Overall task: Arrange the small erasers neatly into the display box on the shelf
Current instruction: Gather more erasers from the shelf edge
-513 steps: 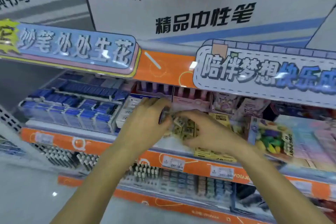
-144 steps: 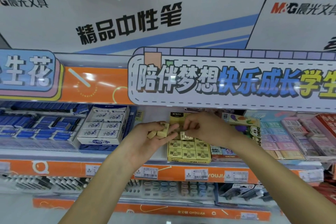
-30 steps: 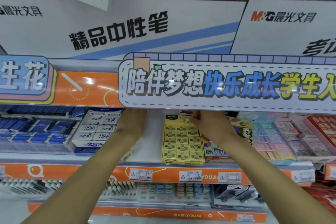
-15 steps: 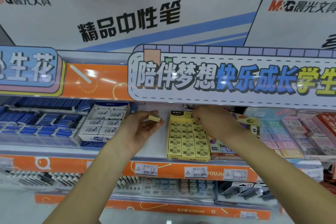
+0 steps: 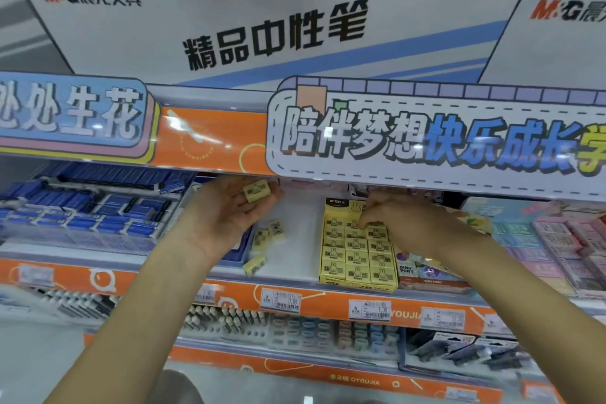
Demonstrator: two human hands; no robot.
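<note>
A yellow display box [image 5: 357, 286] stands on the white shelf, filled with rows of small yellow erasers [image 5: 356, 256] printed with a rabbit. My right hand [image 5: 403, 218] reaches over the box's back rows, fingertips pinched on one eraser [image 5: 373, 229] seated there. My left hand [image 5: 223, 210] is palm up to the left of the box, holding one small eraser [image 5: 256, 190] at its fingertips. Three loose erasers [image 5: 270, 233] lie on the shelf between my left hand and the box, one [image 5: 255, 264] near the front edge.
A low sign strip [image 5: 426, 141] overhangs the shelf just above both hands. Blue boxes [image 5: 98, 213] fill the shelf to the left. A fruit-print pack [image 5: 423, 269] and pastel eraser boxes [image 5: 557, 239] sit to the right. Price tags [image 5: 369, 309] line the orange shelf edge.
My left hand has risen a little with its eraser, uncovering loose erasers on the shelf. My right hand has come slightly forward over the box's back rows.
</note>
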